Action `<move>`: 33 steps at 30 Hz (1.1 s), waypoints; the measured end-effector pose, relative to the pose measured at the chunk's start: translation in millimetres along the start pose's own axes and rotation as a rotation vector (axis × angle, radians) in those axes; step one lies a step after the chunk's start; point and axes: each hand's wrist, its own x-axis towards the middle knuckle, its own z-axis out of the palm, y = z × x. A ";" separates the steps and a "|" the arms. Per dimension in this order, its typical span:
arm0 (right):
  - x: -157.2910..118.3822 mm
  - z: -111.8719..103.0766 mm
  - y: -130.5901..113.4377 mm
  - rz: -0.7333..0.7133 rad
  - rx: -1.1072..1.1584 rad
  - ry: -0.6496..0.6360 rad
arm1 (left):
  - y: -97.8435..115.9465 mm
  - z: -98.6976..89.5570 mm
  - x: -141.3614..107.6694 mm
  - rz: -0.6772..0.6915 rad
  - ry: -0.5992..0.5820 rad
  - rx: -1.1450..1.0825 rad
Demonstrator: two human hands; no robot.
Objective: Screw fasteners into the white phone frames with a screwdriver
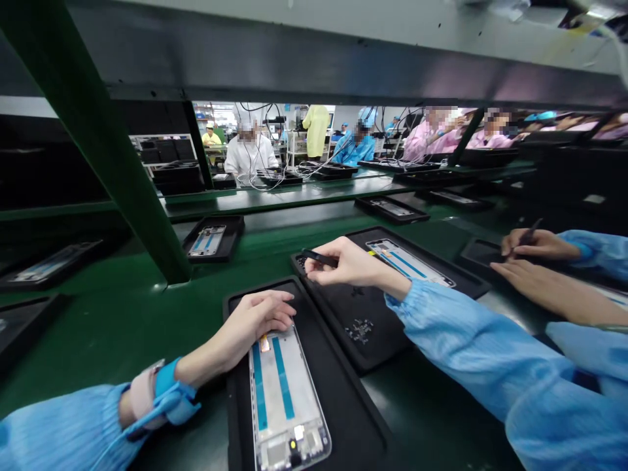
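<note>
My left hand (260,320) lies palm down over the upper end of a silver phone frame (289,392), fingers stretched across it. The frame carries two blue strips and sits in a black tray (338,399). My right hand (341,261) is closed around what look like black tweezers (318,258); their tips are hard to make out. This hand is raised above the far left corner of a second black tray (338,307). Small metal parts (360,330) lie in a loose pile there, and another phone frame (412,261) with blue strips rests toward its right side.
On the green bench (196,320), more black trays (230,245) hold phone frames. A green post (122,170) slants down at left, and a grey beam (314,65) crosses overhead. At right, a co-worker's hands (540,261) work with a dark slim tool. Several people sit beyond.
</note>
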 end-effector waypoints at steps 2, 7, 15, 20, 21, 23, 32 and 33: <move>-1.0 -1.9 2.4 -0.008 0.009 -0.021 | 4.3 6.9 4.6 -0.016 -0.062 -0.077; -1.7 9.7 0.5 -0.062 0.071 -0.079 | 4.2 16.4 8.1 -0.012 -0.168 -0.175; 1.8 15.3 7.6 0.078 0.047 -0.072 | -3.4 11.9 8.1 0.177 -0.102 -0.015; 1.2 19.7 8.0 0.138 0.212 -0.103 | -5.1 12.7 10.1 0.217 -0.075 0.081; 1.1 20.0 7.4 0.168 0.262 -0.118 | -5.3 12.8 10.2 0.225 -0.066 0.103; 0.9 19.9 5.6 0.234 0.363 -0.154 | -5.5 12.7 9.9 0.241 -0.045 0.159; 0.5 18.5 1.1 0.309 0.489 -0.211 | -8.9 8.6 9.7 0.343 -0.042 0.334; 0.5 18.4 1.5 0.309 0.496 -0.214 | -9.6 8.1 9.8 0.350 -0.042 0.342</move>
